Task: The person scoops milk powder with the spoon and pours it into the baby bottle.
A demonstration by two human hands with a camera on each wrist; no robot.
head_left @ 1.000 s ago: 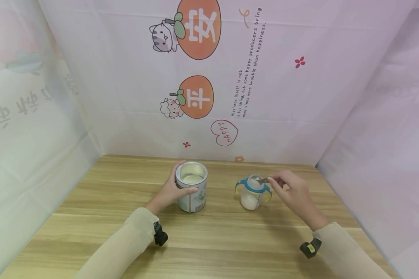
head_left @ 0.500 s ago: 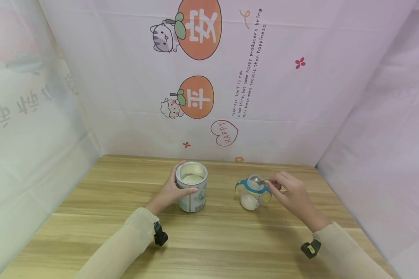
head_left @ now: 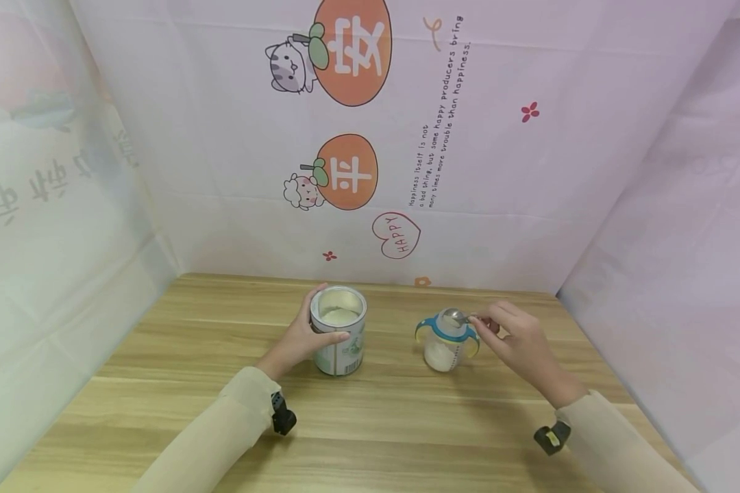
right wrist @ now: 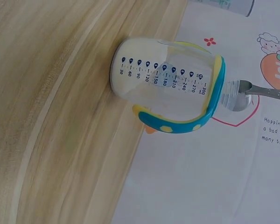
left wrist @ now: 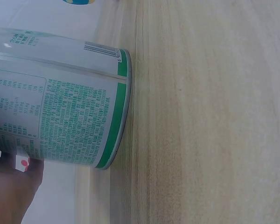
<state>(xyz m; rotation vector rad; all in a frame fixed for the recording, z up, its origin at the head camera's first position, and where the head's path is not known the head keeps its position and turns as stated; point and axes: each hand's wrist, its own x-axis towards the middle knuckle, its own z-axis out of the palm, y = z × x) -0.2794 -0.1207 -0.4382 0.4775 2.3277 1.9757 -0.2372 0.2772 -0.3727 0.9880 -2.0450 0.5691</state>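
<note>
My left hand [head_left: 296, 344] grips the side of an open milk powder can [head_left: 349, 356], thumb across its front and fingers round the far side. Pale powder shows inside it. In the left wrist view the can [left wrist: 74, 112] has green print, with part of the hand [left wrist: 11, 196] at lower left. My right hand [head_left: 521, 342] pinches the handle of a metal spoon [head_left: 454, 315], its bowl at the mouth of a clear baby bottle [head_left: 440, 354]. The bottle stands upright, white powder in its bottom. In the right wrist view the spoon [right wrist: 266, 91] overlaps the bottle's threaded neck [right wrist: 231, 95].
The bottle has a blue and yellow two-handled ring [right wrist: 177, 125]. Both containers stand apart on a wooden table [head_left: 370, 431], can at left, bottle at right. A printed cloth [head_left: 481, 226] hangs behind, with more cloth at both sides.
The spoon's handle has turned in my right fingers and its bowl now shows more plainly at the bottle's mouth. My left hand and the can have stayed put.
</note>
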